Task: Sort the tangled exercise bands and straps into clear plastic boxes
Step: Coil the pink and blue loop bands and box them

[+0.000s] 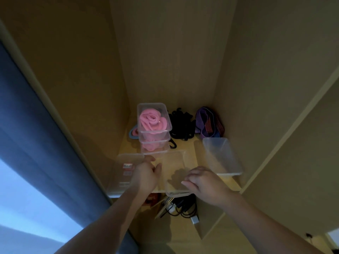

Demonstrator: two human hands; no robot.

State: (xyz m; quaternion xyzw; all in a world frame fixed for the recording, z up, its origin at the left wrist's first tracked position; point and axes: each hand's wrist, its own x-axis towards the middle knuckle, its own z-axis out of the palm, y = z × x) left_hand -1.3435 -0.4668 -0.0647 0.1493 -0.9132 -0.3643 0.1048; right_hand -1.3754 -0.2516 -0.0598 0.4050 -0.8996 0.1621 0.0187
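Step now: getting an empty box ready, no filling yet. Holding the middle box [176,162] at the front of the shelf [233,184] w/ both hands. Left hand [145,174] curled at its left rim, looks like a pinch w/ thumb & fingers. Right hand [203,180] curled over the near rim, fingers bent down on the edge. Hands apart, one each side of the same box. Nothing inside it, as far as can be seen thru the clear plastic.

Pink bands [153,120] already in 2 stacked boxes [156,138] at back left. Not yet boxed: black straps [181,125] in a messy heap just beside the pink stack, & purple band [209,121] right of them, touching or only near, can't tell. One more empty box [222,156] at front right. Flat clear piece [126,171] w/ a label at left, prob a lid.

Next, likely: set the middle box flat, let go w/ one hand, reach to the back for one sort only. Black heap looks knotted, w/ a hook [172,144] sticking out, so pull slow & shake loose first, or the purple one may drag along
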